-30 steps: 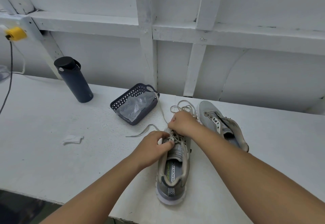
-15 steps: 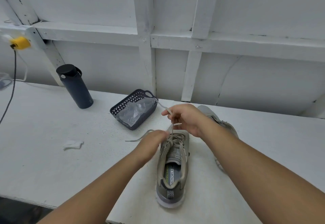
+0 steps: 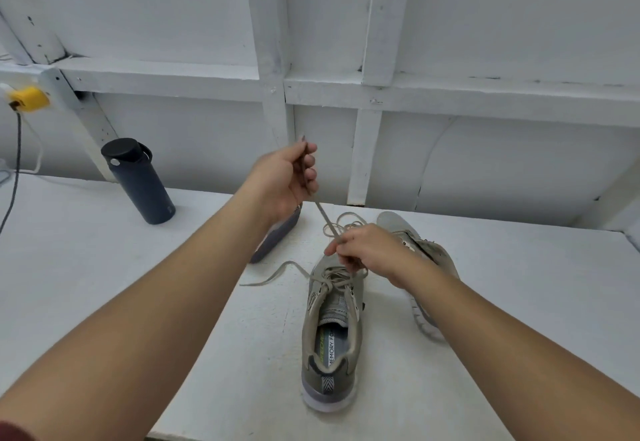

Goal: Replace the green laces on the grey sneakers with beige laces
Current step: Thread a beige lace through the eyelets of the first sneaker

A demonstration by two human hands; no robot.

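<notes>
Partly hidden: dark basket (image 3: 277,238) behind left hand (image 3: 282,177).

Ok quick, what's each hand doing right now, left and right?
Left hand: raised, fingers curled round the free end of the beige lace, pulling it taut.
Right hand: pinching the same lace just above the near grey sneaker.

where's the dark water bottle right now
In the head view the dark water bottle stands upright on the left of the white table, near the back wall, left of the raised left hand.
</notes>
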